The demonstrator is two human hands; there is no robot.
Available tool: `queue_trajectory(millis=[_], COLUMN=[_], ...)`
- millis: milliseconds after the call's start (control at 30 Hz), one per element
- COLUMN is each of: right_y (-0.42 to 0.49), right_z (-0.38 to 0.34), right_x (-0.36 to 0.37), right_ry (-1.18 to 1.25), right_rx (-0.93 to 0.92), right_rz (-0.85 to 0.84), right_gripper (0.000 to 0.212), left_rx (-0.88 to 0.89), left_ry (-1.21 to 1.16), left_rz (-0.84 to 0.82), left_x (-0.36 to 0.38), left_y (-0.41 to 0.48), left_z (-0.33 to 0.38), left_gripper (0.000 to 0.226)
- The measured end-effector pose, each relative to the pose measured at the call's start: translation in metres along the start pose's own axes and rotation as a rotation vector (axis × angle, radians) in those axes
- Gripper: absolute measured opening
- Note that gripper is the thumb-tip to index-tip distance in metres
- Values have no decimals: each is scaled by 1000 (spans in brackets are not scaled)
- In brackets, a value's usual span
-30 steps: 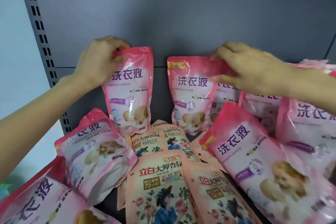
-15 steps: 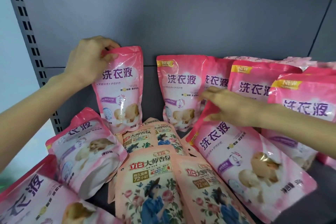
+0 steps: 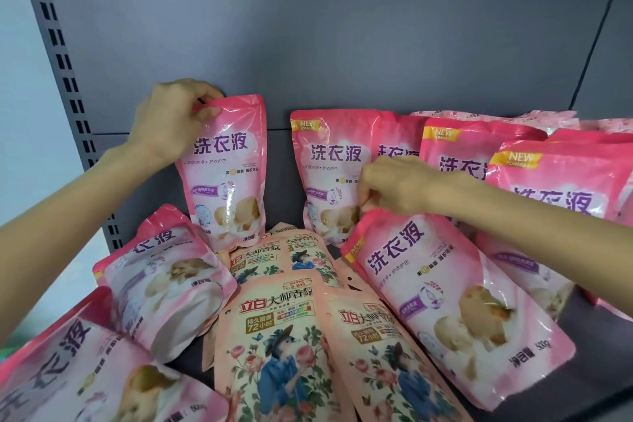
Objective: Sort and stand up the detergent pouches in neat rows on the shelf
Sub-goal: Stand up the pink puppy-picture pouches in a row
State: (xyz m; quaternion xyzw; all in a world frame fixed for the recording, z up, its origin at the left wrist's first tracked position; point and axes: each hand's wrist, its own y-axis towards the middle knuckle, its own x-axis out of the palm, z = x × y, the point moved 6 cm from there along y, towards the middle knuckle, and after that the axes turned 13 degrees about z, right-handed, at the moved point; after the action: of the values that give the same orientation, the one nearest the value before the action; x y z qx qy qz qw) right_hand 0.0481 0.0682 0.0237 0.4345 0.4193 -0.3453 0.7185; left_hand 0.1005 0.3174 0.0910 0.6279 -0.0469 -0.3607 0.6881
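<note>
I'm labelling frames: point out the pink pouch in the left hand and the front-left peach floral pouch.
pink pouch (image 3: pixel 224 176): head view, middle of its front.
peach floral pouch (image 3: pixel 274 346): head view, middle of its front.

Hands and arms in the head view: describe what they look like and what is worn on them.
Both are a person's bare limbs. The left hand and left forearm show no glove, sleeve, ring, watch or bracelet up to the frame edge. The right hand and right forearm are likewise uncovered, with no jewellery or markings visible.
</note>
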Motion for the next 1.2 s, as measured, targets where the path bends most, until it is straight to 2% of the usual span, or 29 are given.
queue_trajectory(millis=[167,333,567,733,1000,1200], right_y=[-14,-42,-88,-117,-127,-129], right_z=[-4,-2,32,44,37,39], right_x=[-14,-44,-78,-94,-99,-92], right_ry=[-124,-120,8,123,135,235], right_rx=[-75,-82,37,20,-47,13], right_rz=[124,329,572,770,768,728], right_gripper=[19,25,15,11,19,18], left_rx=[-16,-26,-30,-28,-11,-13], left_ry=[-10,-30,-43,-52,-57,-60], left_rz=[16,19,26,7,-19,-13], left_x=[-1,-2,-3,-3,-3,-2], left_y=[0,0,-2,-1,3,5], left_z=[0,1,2,2,1,2], left_gripper=[19,18,19,18,16,15])
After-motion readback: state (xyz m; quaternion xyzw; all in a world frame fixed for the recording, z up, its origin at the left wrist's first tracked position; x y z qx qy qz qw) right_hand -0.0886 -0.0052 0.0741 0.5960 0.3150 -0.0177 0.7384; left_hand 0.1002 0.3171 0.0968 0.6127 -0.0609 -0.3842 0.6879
